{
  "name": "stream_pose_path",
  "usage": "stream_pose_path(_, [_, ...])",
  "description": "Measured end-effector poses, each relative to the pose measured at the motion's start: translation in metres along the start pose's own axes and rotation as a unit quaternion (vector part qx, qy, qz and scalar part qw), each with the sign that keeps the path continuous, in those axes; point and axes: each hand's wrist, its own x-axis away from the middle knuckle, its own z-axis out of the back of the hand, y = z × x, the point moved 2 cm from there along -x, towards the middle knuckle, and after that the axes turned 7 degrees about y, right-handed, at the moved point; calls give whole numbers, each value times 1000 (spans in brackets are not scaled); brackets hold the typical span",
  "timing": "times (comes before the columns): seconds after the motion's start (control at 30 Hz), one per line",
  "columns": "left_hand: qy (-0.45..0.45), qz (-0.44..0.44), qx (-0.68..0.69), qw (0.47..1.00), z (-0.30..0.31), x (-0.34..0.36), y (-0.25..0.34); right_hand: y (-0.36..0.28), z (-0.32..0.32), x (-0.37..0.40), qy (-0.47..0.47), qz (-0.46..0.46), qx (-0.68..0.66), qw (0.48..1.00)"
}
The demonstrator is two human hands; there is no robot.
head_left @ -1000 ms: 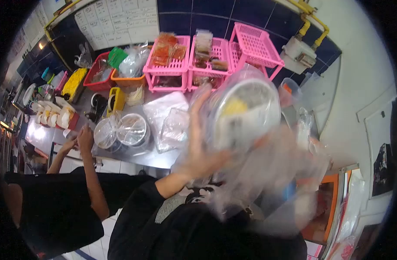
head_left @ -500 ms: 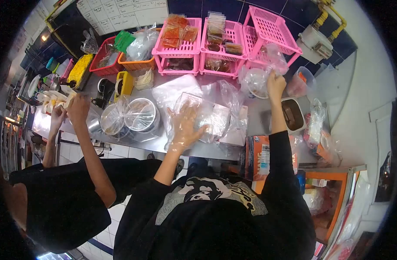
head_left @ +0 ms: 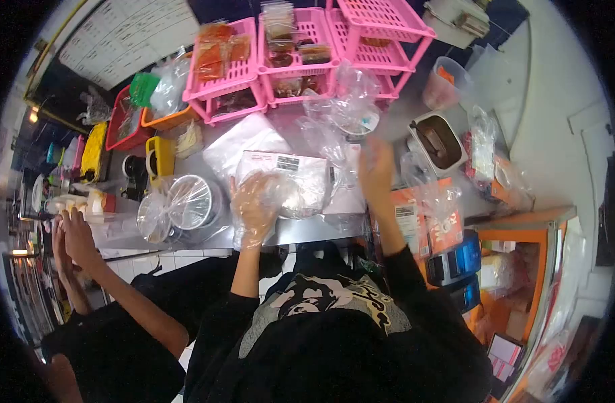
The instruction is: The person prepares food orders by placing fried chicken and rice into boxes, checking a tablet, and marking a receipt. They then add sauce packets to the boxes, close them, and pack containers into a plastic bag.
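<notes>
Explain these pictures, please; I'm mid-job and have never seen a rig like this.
There is no robot: a person works with two hands, seen by one camera on their head in every picture. On the metal table lie a white box, white sheets and bagged tubs; pink racks stand behind. The left hand, under clear plastic, is at the box. The right hand is blurred above the table; I cannot tell if it holds anything. The hands at far left are another person's.

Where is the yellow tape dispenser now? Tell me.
In the head view, the yellow tape dispenser stands on the counter, left of the left hand, beside the black dispenser, in front of the orange basket.
</notes>
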Motion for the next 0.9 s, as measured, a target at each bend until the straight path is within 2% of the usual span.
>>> stream_pose_path(0.03, [4, 3, -2, 1000, 1, 0, -3, 4, -4, 33, -34, 75, 37, 996])
stream_pose_path(0.1, [14, -10, -8, 1000, -9, 10, -20, -5, -11, 97, -180, 85, 140, 970])
stream_pose_path(0.2, [18, -16, 3, 1000, -13, 12, -27, -26, -11, 132, -207, 121, 315, 918])
stream_pose_path(0.3, [-5, -17, 10, 1000, -11, 12, -26, -35, 10, 99, -243, 20, 238, 940])
stream_pose_path(0.37, [-45, -27, 19, 998, -4, 8, -20, -33, 12, 91, -241, -12, 252, 937])
stream_pose_path(0.43, [-24, -32, 17, 999, -19, 24, -32, -30, 6, 88, -269, -40, 264, 925])
stream_pose_path(0.5, [7, -30, 5, 999, -48, 52, -52, -8, -7, 99, -235, 3, 326, 915])
stream_pose_path(0.57, [58, -15, -41, 997, -47, 65, -74, -4, -15, 104, -218, 45, 345, 912])
stream_pose_path(0.6, [72, -83, -79, 991, -40, 48, -53, -7, -14, 101, -219, 63, 331, 916])
stream_pose_path(0.63, [110, -102, -87, 985, -35, 45, -46, -26, -11, 80, -332, -55, 316, 887])
stream_pose_path(0.67, [111, -57, -29, 992, -25, 35, -38, -14, -20, 87, -341, -51, 317, 883])
stream_pose_path(0.7, [73, -17, -8, 997, -23, 30, -35, -8, -16, 99, -257, 43, 326, 909])
stream_pose_path(0.73, [74, -17, -4, 997, -21, 31, -37, -22, -12, 96, -246, 64, 341, 905])
stream_pose_path(0.9, [56, 19, 36, 998, -10, 20, -25, -24, -19, 88, -317, 60, 399, 858])
